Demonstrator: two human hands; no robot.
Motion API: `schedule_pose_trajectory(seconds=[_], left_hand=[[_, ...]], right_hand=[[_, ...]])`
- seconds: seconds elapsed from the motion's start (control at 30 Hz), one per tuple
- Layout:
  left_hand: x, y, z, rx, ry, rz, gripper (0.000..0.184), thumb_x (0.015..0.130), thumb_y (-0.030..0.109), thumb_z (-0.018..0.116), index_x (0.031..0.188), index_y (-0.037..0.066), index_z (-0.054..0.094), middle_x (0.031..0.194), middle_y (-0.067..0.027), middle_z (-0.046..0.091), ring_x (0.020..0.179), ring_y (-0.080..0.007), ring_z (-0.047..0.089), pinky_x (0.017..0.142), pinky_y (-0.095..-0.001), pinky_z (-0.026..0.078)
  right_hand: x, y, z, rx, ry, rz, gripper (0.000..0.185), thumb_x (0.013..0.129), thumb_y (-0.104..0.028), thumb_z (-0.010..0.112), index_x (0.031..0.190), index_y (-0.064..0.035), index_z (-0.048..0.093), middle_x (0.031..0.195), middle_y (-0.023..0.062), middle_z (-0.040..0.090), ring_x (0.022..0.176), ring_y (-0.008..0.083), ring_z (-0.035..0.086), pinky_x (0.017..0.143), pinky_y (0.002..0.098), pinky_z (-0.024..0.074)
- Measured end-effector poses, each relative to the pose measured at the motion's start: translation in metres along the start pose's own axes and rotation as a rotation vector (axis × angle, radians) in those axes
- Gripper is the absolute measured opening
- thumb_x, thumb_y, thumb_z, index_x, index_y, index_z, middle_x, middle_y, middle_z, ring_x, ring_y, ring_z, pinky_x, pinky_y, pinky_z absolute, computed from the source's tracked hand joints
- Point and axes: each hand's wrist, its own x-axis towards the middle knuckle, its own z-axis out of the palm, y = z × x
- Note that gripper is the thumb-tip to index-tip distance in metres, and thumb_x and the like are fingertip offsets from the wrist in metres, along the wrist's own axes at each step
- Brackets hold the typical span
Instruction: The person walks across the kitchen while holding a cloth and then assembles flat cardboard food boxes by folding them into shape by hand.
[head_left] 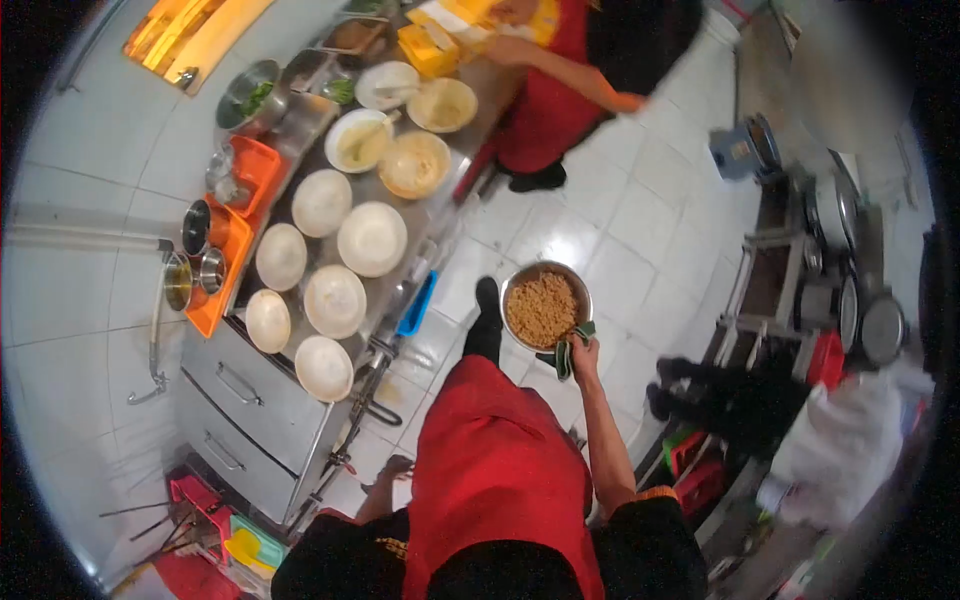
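Observation:
My right hand (584,355) grips the rim of a round metal bowl (509,318) through a folded green cloth (562,358). Brown, crumbly food (541,308) fills much of the bowl, which is held out over the tiled floor. Down at my left side, my left hand (398,468) hangs near the steel counter's edge, its fingers small and partly blurred. Several pale bowls (371,239) stand in rows on the steel counter (385,325) to the left.
A person in a red apron (545,120) stands at the counter's far end. Another person in white (840,450) is at the right, by shelves with pots (882,330). Orange trays (233,250) line the left wall. A blue tray (418,303) hangs at the counter's side.

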Motion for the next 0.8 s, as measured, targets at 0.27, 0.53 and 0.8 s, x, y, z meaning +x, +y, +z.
schedule_pose_trajectory(seconds=[0.27, 0.53, 0.8], left_hand=[[0.065, 0.18, 0.067, 0.041, 0.465, 0.587, 0.024, 0.092, 0.029, 0.063, 0.101, 0.008, 0.071, 0.093, -0.014, 0.074, 0.083, -0.0214, 0.072, 0.065, -0.0357, 0.056], [-0.045, 0.155, 0.156, 0.128, 0.77, 0.301, 0.02, 0.094, 0.026, 0.057, 0.096, 0.011, 0.071, 0.093, -0.0138, 0.073, 0.077, -0.0246, 0.07, 0.063, -0.0395, 0.056], [-0.089, 0.164, 0.339, -0.201, 0.617, 0.069, 0.027, 0.079, 0.03, 0.07, 0.099, 0.013, 0.067, 0.084, -0.0133, 0.069, 0.076, -0.0336, 0.068, 0.067, -0.0446, 0.054]], right_hand=[[0.178, -0.076, 0.104, 0.006, -0.123, 0.027, 0.028, 0.087, -0.015, 0.068, 0.108, 0.0015, 0.059, 0.096, 0.0077, 0.065, 0.084, 0.0175, 0.064, 0.071, 0.0313, 0.053], [0.339, -0.105, 0.211, 0.004, -0.313, 0.097, 0.038, 0.087, -0.016, 0.072, 0.114, 0.0029, 0.053, 0.105, 0.0107, 0.063, 0.095, 0.02, 0.062, 0.082, 0.0356, 0.052], [0.499, -0.069, 0.304, 0.064, -0.647, -0.285, 0.042, 0.093, -0.011, 0.067, 0.132, -0.0052, 0.054, 0.127, 0.0051, 0.057, 0.11, 0.0198, 0.055, 0.099, 0.0344, 0.0423]])
